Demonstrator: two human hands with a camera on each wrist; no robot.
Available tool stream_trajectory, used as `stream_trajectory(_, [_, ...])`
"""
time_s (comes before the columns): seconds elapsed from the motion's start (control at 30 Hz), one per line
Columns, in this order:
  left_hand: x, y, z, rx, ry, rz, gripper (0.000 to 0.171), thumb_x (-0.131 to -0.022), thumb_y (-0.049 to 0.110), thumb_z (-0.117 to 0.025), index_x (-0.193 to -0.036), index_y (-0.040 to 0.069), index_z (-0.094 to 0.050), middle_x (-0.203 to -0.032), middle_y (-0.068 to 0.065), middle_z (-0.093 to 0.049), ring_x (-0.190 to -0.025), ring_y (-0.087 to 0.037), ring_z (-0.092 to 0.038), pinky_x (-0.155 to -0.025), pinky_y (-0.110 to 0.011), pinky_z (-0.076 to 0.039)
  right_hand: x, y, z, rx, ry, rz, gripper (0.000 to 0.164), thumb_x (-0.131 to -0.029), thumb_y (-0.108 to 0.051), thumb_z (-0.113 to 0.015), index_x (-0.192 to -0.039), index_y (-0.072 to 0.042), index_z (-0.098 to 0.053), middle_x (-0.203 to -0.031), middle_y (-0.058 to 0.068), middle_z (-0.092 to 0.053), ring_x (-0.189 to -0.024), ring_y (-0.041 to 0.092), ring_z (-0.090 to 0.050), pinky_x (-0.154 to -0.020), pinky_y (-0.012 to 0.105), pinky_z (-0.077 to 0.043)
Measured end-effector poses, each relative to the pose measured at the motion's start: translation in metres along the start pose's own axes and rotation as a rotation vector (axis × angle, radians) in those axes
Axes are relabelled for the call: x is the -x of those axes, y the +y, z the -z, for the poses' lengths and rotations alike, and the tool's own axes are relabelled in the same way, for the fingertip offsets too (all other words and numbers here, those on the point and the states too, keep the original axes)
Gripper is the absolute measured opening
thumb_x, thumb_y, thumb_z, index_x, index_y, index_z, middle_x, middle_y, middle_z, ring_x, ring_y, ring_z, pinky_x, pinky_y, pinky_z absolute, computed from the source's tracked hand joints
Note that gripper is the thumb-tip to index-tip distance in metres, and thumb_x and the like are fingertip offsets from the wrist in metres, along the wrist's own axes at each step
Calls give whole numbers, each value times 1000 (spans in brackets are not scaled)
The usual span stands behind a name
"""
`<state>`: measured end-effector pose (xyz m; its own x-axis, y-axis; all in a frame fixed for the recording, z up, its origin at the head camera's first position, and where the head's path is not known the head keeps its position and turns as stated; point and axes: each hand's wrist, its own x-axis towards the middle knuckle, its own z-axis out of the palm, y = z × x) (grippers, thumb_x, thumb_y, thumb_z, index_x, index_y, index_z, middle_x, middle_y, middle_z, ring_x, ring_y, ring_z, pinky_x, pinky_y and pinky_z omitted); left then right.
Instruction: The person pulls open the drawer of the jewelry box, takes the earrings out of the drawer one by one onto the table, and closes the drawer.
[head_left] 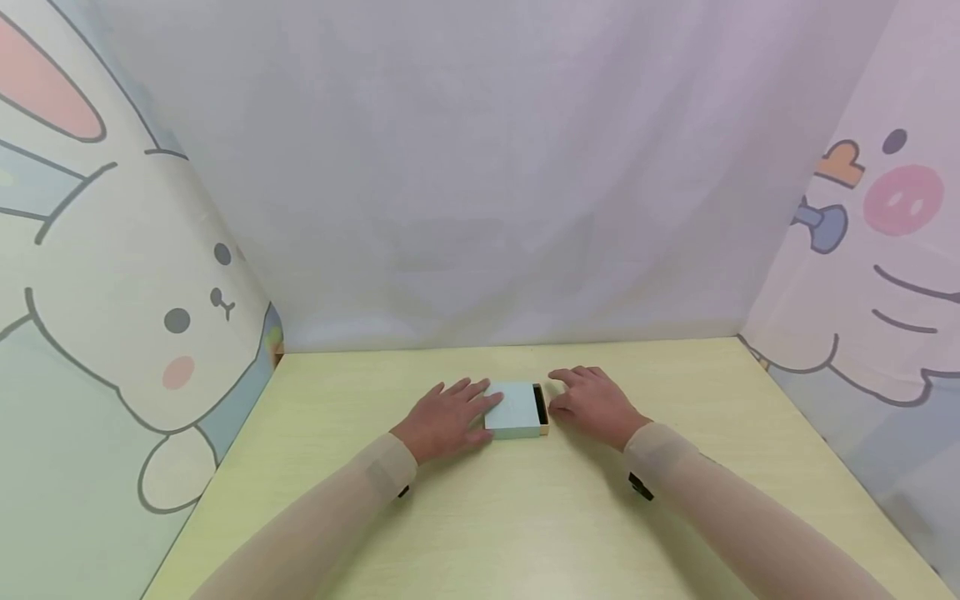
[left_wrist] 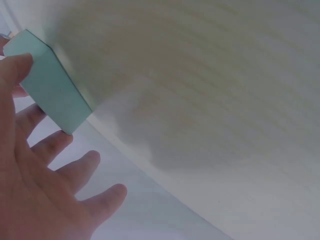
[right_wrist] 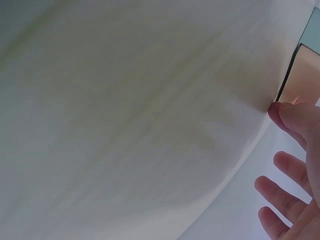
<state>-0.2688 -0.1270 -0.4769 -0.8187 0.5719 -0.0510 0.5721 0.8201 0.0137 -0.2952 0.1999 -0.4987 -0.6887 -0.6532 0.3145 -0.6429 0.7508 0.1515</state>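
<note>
A small, flat, light blue drawer box (head_left: 513,407) lies on the table, its inner drawer (head_left: 544,415) sticking out slightly at the right with a dark inside. My left hand (head_left: 447,417) holds the sleeve from the left, thumb (left_wrist: 17,67) on the near side and forefinger over the top. The other fingers spread towards the far left corner. At the drawer's orange-pink end (right_wrist: 302,75), my right hand (head_left: 596,407) pinches with thumb and forefinger, where a small pink tip shows. Its remaining fingers stay apart from the box.
The pale wood-look table (head_left: 480,517) reaches back to a plain light curtain (head_left: 480,183). Cloth side panels carry a cartoon rabbit (head_left: 135,292) on the left and a cartoon figure with a pink round snout (head_left: 903,200) on the right.
</note>
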Motion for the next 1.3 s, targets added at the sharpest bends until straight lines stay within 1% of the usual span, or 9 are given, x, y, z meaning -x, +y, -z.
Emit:
stream_trajectory(0.2, [1,0,1,8,-4,0,69,-120,61,-62,-182,36,-47,-193,-2,-45,-176,-37,-48,-140,-69,-45,2,1,-1,-13,-8,-9,13,-102,-21,-94,-99,-34,-95,-148,12,-82,-128,38,-80,-111,59,-66])
stream_trajectory(0.37, [1,0,1,17,-4,0,69,-120,61,-62,-182,36,-47,-192,-2,-45,-176,-38,-49,-140,-69,-45,3,3,-1,-29,-23,-21,12,-104,-23,-93,-100,-34,-95,-149,12,-81,-128,37,-79,-112,60,-65])
stream_trajectory(0.8, [-2,-1,-2,29,-15,8,70,-119,61,-63,-182,36,-47,-193,-1,-44,-177,-36,-47,-142,-69,-43,6,6,1,-18,-31,-32,9,-104,-25,-93,-104,-33,-96,-150,13,-81,-129,37,-79,-112,59,-65])
stream_trajectory(1.13, [-2,-3,-3,23,-25,6,70,-120,63,-60,-183,37,-45,-194,-1,-42,-178,-37,-46,-142,-71,-42,8,7,2,-30,-29,-46,14,-104,-19,-92,-101,-33,-96,-149,13,-82,-129,39,-79,-112,60,-65])
stream_trajectory(1.3, [-2,-2,-3,13,-25,9,70,-120,63,-60,-183,38,-45,-194,0,-42,-178,-37,-46,-142,-70,-42,8,8,2,-24,-42,-52,11,-104,-21,-92,-103,-32,-96,-149,13,-81,-129,38,-79,-112,60,-65])
